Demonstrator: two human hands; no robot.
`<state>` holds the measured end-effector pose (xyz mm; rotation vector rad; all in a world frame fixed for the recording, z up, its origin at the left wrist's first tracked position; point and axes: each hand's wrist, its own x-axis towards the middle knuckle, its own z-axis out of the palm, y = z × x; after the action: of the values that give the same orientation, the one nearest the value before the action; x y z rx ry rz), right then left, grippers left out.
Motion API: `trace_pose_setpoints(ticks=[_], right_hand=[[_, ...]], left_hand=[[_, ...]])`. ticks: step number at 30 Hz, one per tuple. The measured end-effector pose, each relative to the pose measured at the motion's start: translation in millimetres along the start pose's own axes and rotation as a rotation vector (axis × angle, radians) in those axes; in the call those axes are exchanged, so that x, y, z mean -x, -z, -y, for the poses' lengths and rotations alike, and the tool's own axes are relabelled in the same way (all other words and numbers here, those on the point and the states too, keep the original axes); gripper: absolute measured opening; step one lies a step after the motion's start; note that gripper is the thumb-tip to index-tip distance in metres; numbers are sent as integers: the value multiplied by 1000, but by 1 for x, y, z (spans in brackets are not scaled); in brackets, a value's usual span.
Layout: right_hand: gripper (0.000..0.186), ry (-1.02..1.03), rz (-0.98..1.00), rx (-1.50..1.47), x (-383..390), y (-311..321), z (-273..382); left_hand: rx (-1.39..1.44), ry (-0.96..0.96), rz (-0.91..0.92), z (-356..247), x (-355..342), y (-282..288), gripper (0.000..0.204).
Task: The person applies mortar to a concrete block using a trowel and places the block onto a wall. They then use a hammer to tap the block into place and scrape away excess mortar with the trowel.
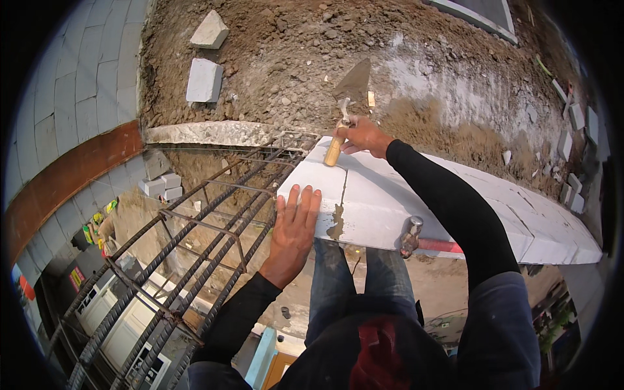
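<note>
My right hand (363, 139) grips a trowel (335, 153) by its wooden handle, its metal blade pointing away from me above the white block wall (494, 208). My left hand (296, 224) lies with fingers stretched on the front face of the end block (305, 179), which has a grey mortar smear at the joint beside it. A hammer (432, 244) with a red handle and metal head rests along the wall's near edge, right of my left hand.
A rebar cage (201, 240) stands left of the wall's end. Loose white blocks (203, 80) and rubble lie on the dirt (273, 58) beyond. A grey panelled wall (84, 78) with a rust-brown band is at left; doors and other items show below the rebar.
</note>
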<state>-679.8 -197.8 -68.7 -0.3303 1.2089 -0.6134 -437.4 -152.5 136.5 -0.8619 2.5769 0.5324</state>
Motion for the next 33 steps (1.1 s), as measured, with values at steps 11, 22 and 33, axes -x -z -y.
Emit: trace_pose_setpoints(ticks=[11, 22, 33], right_hand=[[67, 5, -38, 7, -22, -21, 12], [70, 86, -20, 57, -33, -16, 12], [73, 171, 11, 229, -43, -20, -1]], left_hand=[[-31, 20, 31, 1, 1, 0, 72], [-9, 8, 22, 2, 1, -3, 75], [8, -22, -8, 2, -3, -10, 76]])
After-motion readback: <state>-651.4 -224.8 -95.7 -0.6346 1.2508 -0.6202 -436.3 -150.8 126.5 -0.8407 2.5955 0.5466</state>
